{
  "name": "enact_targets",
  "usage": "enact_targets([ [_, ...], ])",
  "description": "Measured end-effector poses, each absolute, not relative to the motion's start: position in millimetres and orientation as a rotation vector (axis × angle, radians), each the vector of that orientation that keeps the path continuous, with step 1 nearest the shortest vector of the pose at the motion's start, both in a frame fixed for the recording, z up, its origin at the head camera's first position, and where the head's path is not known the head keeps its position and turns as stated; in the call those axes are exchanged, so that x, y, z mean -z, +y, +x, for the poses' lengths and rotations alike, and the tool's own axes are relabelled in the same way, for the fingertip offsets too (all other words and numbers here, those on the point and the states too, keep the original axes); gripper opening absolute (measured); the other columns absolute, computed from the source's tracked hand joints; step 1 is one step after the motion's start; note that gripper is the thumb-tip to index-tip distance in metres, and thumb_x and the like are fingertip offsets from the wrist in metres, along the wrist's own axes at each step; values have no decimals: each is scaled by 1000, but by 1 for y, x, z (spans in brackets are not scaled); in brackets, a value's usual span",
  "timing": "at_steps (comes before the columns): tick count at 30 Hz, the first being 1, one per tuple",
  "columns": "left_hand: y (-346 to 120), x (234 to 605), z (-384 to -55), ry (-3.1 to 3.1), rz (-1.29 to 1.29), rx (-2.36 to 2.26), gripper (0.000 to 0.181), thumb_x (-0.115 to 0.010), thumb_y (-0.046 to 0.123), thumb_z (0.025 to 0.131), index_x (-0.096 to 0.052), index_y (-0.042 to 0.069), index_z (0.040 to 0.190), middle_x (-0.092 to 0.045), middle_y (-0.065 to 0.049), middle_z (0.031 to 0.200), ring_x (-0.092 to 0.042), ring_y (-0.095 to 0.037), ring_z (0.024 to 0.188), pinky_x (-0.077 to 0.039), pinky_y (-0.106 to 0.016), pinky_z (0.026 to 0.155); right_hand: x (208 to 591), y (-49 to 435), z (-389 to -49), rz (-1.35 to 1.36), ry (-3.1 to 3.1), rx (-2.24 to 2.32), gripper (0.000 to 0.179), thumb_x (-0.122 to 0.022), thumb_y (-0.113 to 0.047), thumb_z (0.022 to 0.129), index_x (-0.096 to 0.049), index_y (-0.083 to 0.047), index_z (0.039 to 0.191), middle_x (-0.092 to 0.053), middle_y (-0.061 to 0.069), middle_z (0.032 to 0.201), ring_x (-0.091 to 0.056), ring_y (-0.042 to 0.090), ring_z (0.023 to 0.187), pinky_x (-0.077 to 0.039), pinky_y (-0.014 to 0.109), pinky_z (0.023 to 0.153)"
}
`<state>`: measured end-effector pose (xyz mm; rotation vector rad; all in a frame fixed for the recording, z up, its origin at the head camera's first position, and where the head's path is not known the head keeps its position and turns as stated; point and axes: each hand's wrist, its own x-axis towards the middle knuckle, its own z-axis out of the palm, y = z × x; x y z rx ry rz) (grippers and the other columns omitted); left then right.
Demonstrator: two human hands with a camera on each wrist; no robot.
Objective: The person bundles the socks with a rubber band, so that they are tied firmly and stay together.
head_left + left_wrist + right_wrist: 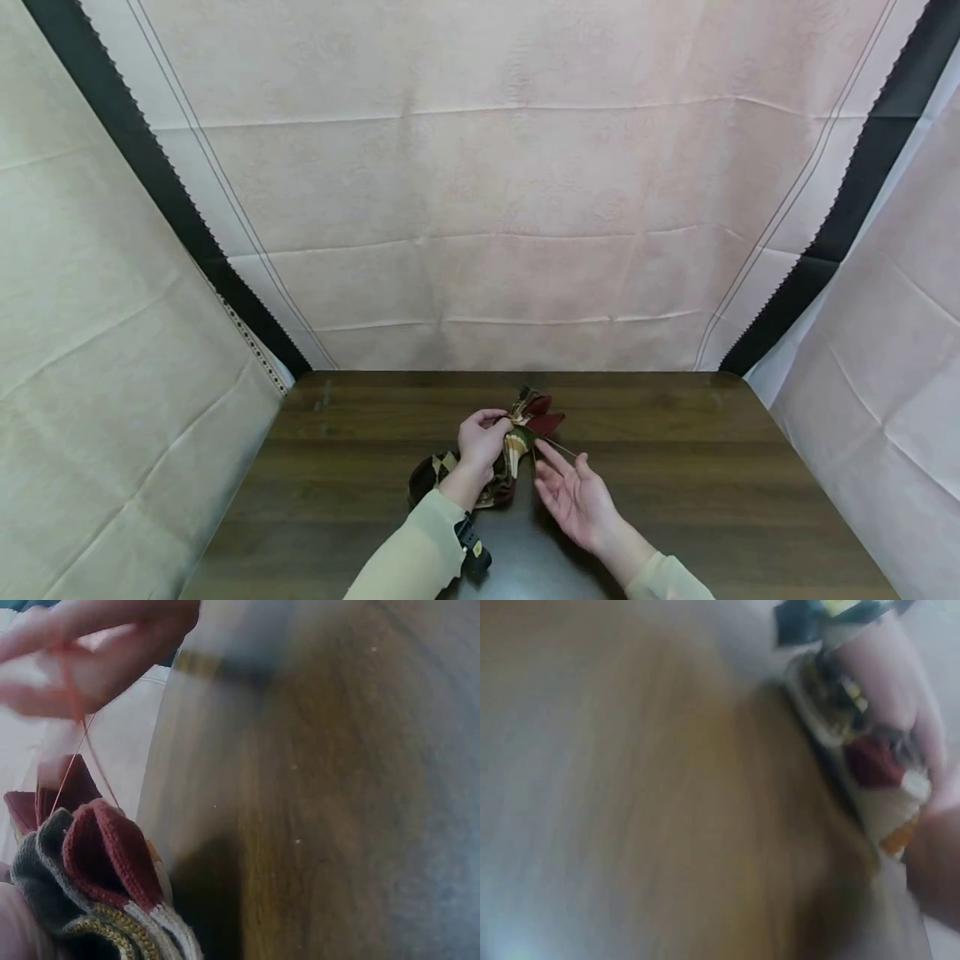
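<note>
In the head view my left hand [480, 442] pinches a gathered bundle of patterned knitted socks [517, 450] above the table. Maroon ends [542, 417] fan out past its fingers. The left wrist view shows the folded maroon, grey and mustard knit [112, 862] up close. To the right of the bundle is my right hand [577, 504], its fingers spread and fairly straight. A thin reddish band [90, 750] runs taut from the knit to these fingers and lies across them. Motion blurs the right hand [97, 656] there. In the right wrist view the socks [877, 765] are blurred too.
Beneath both hands lies a dark brown wooden table [360, 475]. Pale creased cloth [487, 208] hangs behind it, with more cloth at both sides. A dark strap [472, 537] is on the left wrist.
</note>
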<state>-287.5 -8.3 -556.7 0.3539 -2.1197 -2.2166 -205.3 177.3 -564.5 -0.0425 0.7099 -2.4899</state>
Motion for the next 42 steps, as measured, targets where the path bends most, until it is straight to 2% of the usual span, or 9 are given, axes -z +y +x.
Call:
enact_targets([
  [2,-9,557,-286,-2135,331,2206,14,-76,6,88,-78,7,102,-70,-10,107,-64,-25,94,-52,-31,75,561,172,-207,104,720,2611,82,-4,-55,107,-19,-3,169,-76,5,119,-73,12,109,-53,23,103],
  [4,-9,557,-284,-2158,309,2200,13,-76,7,90,-78,9,103,-70,-9,108,-63,-25,96,-51,-32,76,558,169,-209,248,725,2705,73,-11,-49,110,-34,1,159,-77,7,114,-74,12,104,-55,22,100],
  [6,-9,558,-282,-2176,287,2195,13,-76,8,90,-78,10,103,-69,-8,109,-62,-25,97,-51,-33,76,556,168,-211,367,718,2751,64,-17,-47,111,-55,1,130,-76,6,101,-74,11,93,-57,22,95],
  [10,-11,559,-282,-2169,277,2199,13,-76,7,90,-78,9,103,-70,-6,108,-61,-24,96,-50,-33,75,554,171,-214,401,623,2753,60,-22,-52,106,-60,-9,89,-68,0,80,-70,5,74,-59,17,83],
  [16,-13,560,-284,-2145,296,2191,12,-76,7,90,-78,9,102,-71,-7,107,-63,-23,94,-52,-32,74,549,177,-216,294,432,2774,76,-21,-52,101,-76,-1,112,-81,7,99,-77,7,86,-56,17,92],
  [23,-11,561,-281,-2171,209,2161,12,-75,3,89,-79,11,98,-71,-4,99,-62,-19,86,-51,-31,71,543,171,-222,501,612,2785,31,-43,-30,115,-58,-3,112,-75,15,101,-77,14,91,-53,16,96],
  [35,-9,561,-273,-2209,98,2121,13,-75,-1,87,-79,8,95,-71,-4,93,-61,-16,80,-52,-29,69,534,194,-224,555,894,2689,67,-62,-54,104,-42,1,137,-56,5,110,-62,0,80,-48,2,84],
  [39,-7,560,-272,-2212,93,2106,12,-75,-1,87,-79,9,93,-71,-3,91,-61,-16,77,-52,-29,65,528,194,-221,565,694,2844,78,-61,-48,102,-27,-5,157,-46,6,136,-60,5,119,-42,10,107],
  [42,-5,560,-272,-2213,89,2094,12,-74,0,87,-79,10,92,-72,-2,90,-61,-16,75,-52,-29,63,528,190,-222,468,783,2852,101,-57,-48,105,6,2,167,-14,22,168,-27,21,157,-29,19,121],
])
